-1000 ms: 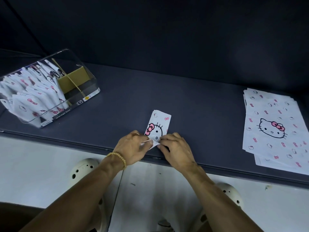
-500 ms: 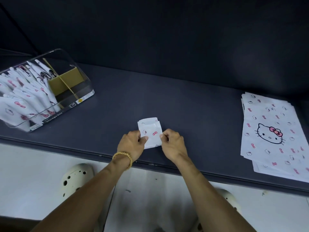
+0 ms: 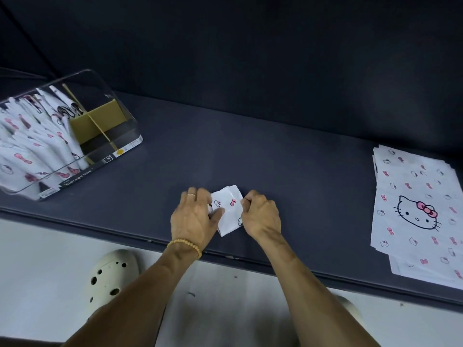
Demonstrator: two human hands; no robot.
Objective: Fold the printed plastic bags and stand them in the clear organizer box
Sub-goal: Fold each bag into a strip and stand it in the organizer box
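Folded bag (image 3: 228, 209) lies on the dark tabletop (image 3: 288, 176) near its front edge, tilted, a small white packet with pink bows. Left hand (image 3: 194, 216) covers its left edge, the thumb pressed on top; the fingers are blurred, so how they lie cannot be told, and whether this grip is grasping or only pressing is unclear. Right hand (image 3: 260, 216) has its fingers curled at the right edge, pinching it; the fingertips are hidden behind the knuckles. Clear box (image 3: 120, 116) at far left is cut off by the frame and holds folded bags (image 3: 32, 151) standing upright, their prints smeared. Flat bags (image 3: 416, 209) are stacked at far right, partly out of frame.
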